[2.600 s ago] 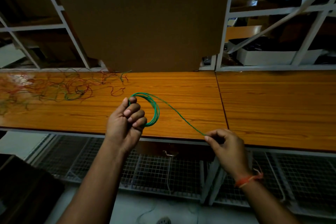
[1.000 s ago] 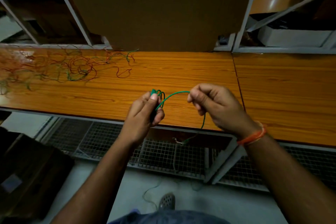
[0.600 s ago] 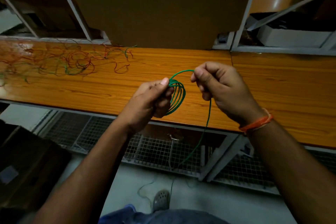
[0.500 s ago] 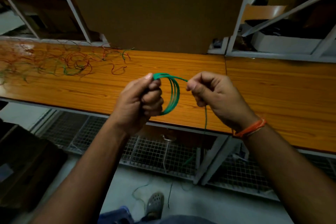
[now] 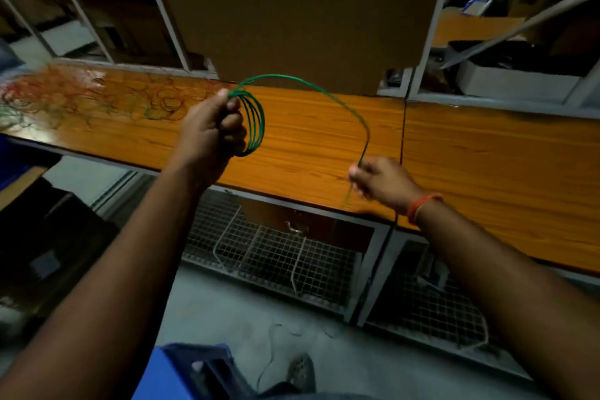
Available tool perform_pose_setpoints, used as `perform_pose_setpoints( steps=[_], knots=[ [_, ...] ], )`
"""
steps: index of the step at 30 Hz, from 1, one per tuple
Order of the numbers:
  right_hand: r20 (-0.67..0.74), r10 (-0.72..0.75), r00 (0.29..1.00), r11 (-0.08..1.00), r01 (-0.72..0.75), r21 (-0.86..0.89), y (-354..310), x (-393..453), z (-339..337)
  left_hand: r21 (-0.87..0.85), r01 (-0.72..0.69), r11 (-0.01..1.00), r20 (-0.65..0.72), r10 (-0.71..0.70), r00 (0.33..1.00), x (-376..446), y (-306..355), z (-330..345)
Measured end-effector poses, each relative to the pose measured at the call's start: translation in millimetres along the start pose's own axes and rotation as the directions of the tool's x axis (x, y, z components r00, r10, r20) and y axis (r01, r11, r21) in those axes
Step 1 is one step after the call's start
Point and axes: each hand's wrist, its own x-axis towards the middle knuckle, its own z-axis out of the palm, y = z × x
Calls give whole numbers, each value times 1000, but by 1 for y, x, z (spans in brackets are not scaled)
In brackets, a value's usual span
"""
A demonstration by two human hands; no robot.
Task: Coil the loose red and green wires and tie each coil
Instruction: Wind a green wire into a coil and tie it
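1. While the left hand (image 5: 211, 136) curls its fingers and thumb round one side of a green wire coil (image 5: 255, 122), the coil's several loops stand out to the right of that grip, held above the wooden bench (image 5: 487, 153).
2. From the top of the grip, at the thumb tip, a single strand of the same green wire (image 5: 311, 84) arches up and rightward, then drops to the right hand (image 5: 380, 182).
3. The right hand, lower and well to the right of the coil, pinches this strand between thumb and fingertips; the hand is blurred, so the exact finger placement cannot be told.
4. Below the pinch a short length of the strand shows; beyond that it cannot be followed.
5. An orange wristband (image 5: 422, 208) sits on the right wrist.
6. Far to the left of the coil grip, a tangle of loose red and green wires (image 5: 81, 97) lies spread on the bench top.
7. Behind both hands a brown cardboard sheet (image 5: 298, 10) stands against the white shelf frame (image 5: 431, 26).
8. Beneath the bench edge, under the hands, wire mesh baskets (image 5: 276, 256) hang.
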Motion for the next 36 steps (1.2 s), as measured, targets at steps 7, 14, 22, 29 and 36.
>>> perform_pose_setpoints(
  steps=[7,14,22,29,36],
  knots=[
    [-247,-146,958,818,257,515,-95,22,-41,236,10,972,-132,22,991,-18,-28,18],
    [67,-75,995,996,71,51,-102,23,-56,210,10,978,-193,31,981,-18,-31,21],
    [-407,31,913,859,184,478,-83,26,-57,190,-13,982,-161,44,986,-22,-18,23],
    [-31,217,976,898,-212,-386,-57,3,-82,150,22,989,-152,1,988,-30,-19,38],
    [42,-95,995,954,79,289,-57,-26,-43,-170,274,947,83,-263,961,-42,-18,67]
  ],
)
